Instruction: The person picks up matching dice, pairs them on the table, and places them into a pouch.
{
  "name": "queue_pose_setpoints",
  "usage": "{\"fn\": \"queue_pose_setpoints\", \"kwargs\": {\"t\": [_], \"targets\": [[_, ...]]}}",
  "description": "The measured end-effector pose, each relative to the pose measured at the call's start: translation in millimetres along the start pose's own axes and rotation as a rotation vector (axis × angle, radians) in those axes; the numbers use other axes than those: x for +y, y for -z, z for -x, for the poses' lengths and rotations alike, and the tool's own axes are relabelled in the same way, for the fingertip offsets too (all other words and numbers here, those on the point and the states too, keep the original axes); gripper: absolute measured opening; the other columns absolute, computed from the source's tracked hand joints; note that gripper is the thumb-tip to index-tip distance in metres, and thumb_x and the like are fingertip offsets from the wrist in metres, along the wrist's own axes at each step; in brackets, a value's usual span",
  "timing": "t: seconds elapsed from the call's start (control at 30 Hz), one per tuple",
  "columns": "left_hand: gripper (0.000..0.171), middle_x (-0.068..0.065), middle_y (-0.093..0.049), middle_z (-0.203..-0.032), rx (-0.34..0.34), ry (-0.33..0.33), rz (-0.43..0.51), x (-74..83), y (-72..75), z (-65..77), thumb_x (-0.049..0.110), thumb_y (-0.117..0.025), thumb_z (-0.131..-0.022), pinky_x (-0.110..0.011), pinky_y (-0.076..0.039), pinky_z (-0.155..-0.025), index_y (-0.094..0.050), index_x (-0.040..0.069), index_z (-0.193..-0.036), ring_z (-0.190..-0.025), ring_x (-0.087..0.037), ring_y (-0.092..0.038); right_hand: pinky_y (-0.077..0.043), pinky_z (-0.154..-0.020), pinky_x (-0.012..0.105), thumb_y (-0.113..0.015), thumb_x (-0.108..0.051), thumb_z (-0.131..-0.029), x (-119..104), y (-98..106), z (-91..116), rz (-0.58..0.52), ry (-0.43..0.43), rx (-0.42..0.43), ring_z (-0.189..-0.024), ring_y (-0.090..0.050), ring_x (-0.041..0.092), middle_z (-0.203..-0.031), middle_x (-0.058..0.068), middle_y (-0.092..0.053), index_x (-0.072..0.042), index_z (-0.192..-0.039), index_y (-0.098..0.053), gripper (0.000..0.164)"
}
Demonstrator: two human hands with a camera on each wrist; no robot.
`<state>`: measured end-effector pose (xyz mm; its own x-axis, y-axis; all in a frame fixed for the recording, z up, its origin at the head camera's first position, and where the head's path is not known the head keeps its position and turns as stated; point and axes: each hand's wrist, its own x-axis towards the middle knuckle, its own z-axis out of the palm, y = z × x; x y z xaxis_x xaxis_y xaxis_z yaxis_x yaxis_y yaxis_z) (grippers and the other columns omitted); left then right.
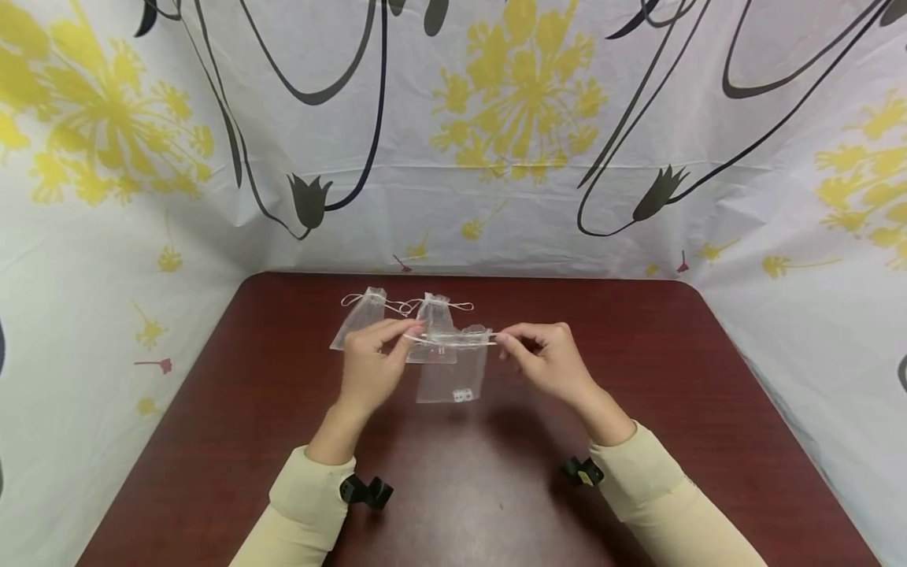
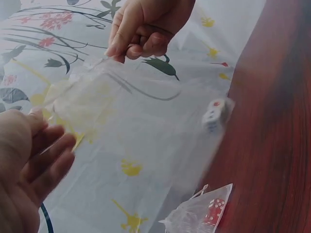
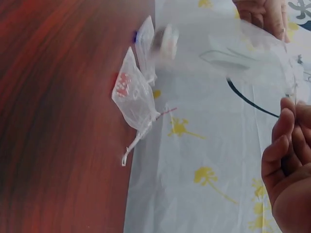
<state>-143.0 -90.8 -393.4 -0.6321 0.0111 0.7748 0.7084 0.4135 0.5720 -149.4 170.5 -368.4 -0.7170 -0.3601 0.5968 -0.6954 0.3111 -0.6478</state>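
Observation:
A sheer white drawstring pouch (image 1: 451,380) hangs between my two hands over the table, with white dice (image 2: 214,115) at its bottom. My left hand (image 1: 372,364) pinches the white cord (image 1: 418,339) at one side of its mouth, thumb against finger. At the other side, my right hand (image 1: 551,359) pinches the cord ends. The cord runs taut across the gathered top. Behind it on the table lies a tied pouch (image 3: 138,104) with red dice (image 3: 123,85) inside. Another tied pouch (image 1: 363,315) rests farther left; a bit of blue (image 3: 136,37) shows in it.
A dark reddish-brown table (image 1: 234,441) spreads beneath both arms. Behind and beside it hangs a white sheet (image 1: 453,228) with yellow flowers and grey stems. Small black devices (image 1: 365,492) are strapped at the cream sleeves (image 1: 301,504).

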Motion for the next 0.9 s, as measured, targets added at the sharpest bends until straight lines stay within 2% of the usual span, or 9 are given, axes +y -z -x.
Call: {"fn": "queue_pose_setpoints", "kwargs": {"t": [0.1, 0.17, 0.23, 0.33, 0.43, 0.5, 0.6, 0.77, 0.9], "targets": [[0.007, -0.008, -0.077, -0.086, 0.101, 0.064, -0.029, -1.3, 1.3, -0.8, 0.005, -0.077, -0.089, -0.03, -0.052, -0.061, -0.08, 0.0, -0.093, -0.07, -0.018, -0.07, -0.046, -0.041, 0.021, -0.072, 0.009, -0.087, 12, 3, 2, 0.063, 0.009, 0.055, -0.044, -0.057, 0.014, -0.061, 0.002, -0.067, -0.004, -0.079, -0.075, 0.017], [0.007, -0.008, -0.077, -0.085, 0.145, 0.093, -0.046, -2.7, 2.5, -0.9, 0.005, -0.077, -0.089, -0.033, -0.055, -0.066, -0.08, 0.0, -0.092, -0.073, -0.021, -0.073, -0.046, -0.043, 0.019, -0.073, 0.006, -0.088, 17, 6, 3, 0.089, 0.01, 0.077, -0.045, -0.057, 0.012, -0.062, 0.0, -0.067, -0.007, -0.078, -0.075, 0.017], [0.007, -0.008, -0.077, -0.081, 0.184, 0.115, -0.06, -4.9, 3.6, -0.8, 0.005, -0.077, -0.089, -0.029, -0.055, -0.067, -0.08, -0.001, -0.09, -0.07, -0.022, -0.073, -0.046, -0.044, 0.018, -0.073, 0.006, -0.088, 19, 10, 4, 0.098, 0.01, 0.102, -0.046, -0.057, 0.011, -0.062, 0.001, -0.067, -0.006, -0.078, -0.076, 0.016], [0.005, -0.009, -0.076, -0.077, 0.229, 0.146, -0.059, -9.8, 5.6, -0.2, 0.002, -0.076, -0.089, -0.02, -0.054, -0.06, -0.08, -0.002, -0.089, -0.063, -0.025, -0.072, -0.046, -0.045, 0.016, -0.073, 0.009, -0.087, 19, 16, 6, 0.108, 0.002, 0.143, -0.047, -0.056, 0.009, -0.061, 0.004, -0.066, -0.003, -0.079, -0.075, 0.015], [0.005, -0.011, -0.076, -0.079, 0.227, 0.181, -0.044, -13.8, 5.7, 0.3, -0.003, -0.075, -0.088, -0.013, -0.052, -0.058, -0.08, -0.002, -0.09, -0.061, -0.028, -0.072, -0.045, -0.045, 0.015, -0.071, 0.015, -0.085, 10, 23, 7, 0.119, 0.0, 0.175, -0.046, -0.055, 0.006, -0.059, 0.008, -0.064, 0.001, -0.077, -0.073, 0.016], [0.007, -0.012, -0.077, -0.083, 0.189, 0.202, -0.035, -15.3, 4.8, 0.6, -0.005, -0.074, -0.087, -0.012, -0.052, -0.059, -0.08, -0.003, -0.091, -0.062, -0.028, -0.072, -0.045, -0.046, 0.014, -0.07, 0.017, -0.085, 2, 27, 7, 0.12, -0.002, 0.184, -0.047, -0.055, 0.005, -0.059, 0.011, -0.064, 0.004, -0.077, -0.072, 0.015], [0.009, -0.012, -0.077, -0.087, 0.099, 0.224, -0.025, -16.6, 2.2, 1.3, -0.006, -0.074, -0.086, -0.012, -0.052, -0.061, -0.08, -0.003, -0.093, -0.067, -0.025, -0.073, -0.046, -0.047, 0.014, -0.068, 0.018, -0.085, -7, 33, 8, 0.104, -0.016, 0.204, -0.046, -0.056, 0.01, -0.058, 0.016, -0.063, 0.006, -0.076, -0.071, 0.015], [0.009, -0.008, -0.077, -0.086, -0.055, 0.239, -0.003, -20.4, -2.7, 2.2, -0.002, -0.08, -0.084, -0.016, -0.05, -0.06, -0.081, 0.001, -0.092, -0.07, -0.017, -0.07, -0.046, -0.046, 0.014, -0.067, 0.019, -0.085, -4, 42, 16, 0.089, -0.053, 0.261, -0.045, -0.055, 0.024, -0.058, 0.018, -0.062, 0.007, -0.075, -0.07, 0.016], [0.009, -0.007, -0.077, -0.088, -0.182, 0.215, -0.042, -26.6, -8.5, 1.0, 0.004, -0.082, -0.083, -0.022, -0.054, -0.061, -0.082, 0.002, -0.092, -0.071, -0.015, -0.071, -0.046, -0.046, 0.016, -0.067, 0.017, -0.087, 2, 47, 23, 0.099, -0.084, 0.279, -0.046, -0.056, 0.02, -0.059, 0.018, -0.063, 0.008, -0.077, -0.07, 0.014]]}}
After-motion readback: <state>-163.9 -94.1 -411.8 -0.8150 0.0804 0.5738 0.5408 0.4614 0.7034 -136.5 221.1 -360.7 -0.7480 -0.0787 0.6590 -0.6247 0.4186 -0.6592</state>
